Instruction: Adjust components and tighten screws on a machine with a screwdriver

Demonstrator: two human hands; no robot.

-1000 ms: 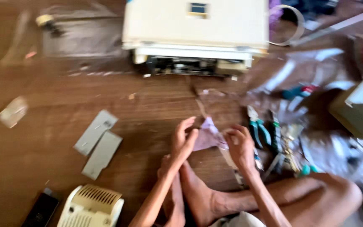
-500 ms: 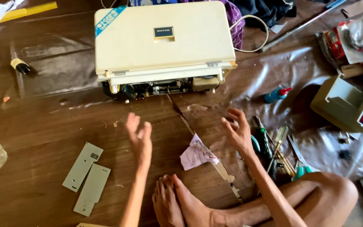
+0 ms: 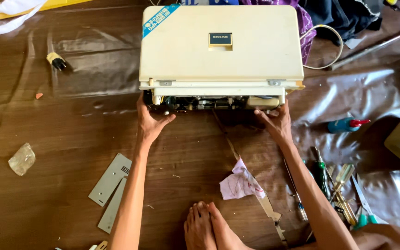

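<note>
machine: cream sewing machine (image 3: 220, 46) lies on its side on the wooden floor (image 3: 61, 139), open underside with mechanism facing the person
left hand (image 3: 150, 121): at the lower left corner of the machine; fingers curled under the edge, gripping it
right hand (image 3: 276, 122): at the lower right corner; fingers spread flat against the edge, touching, not clearly clamped
step: looks like taking hold of the body at both ends to shift or tip it
handling: heavy, needs even grip both sides; cord (image 3: 322, 46) trails behind
nearby: grey metal plates (image 3: 112, 185) left of the arm; crumpled paper (image 3: 239, 185) by the feet; screwdrivers (image 3: 329, 180) on plastic sheet, right
</note>
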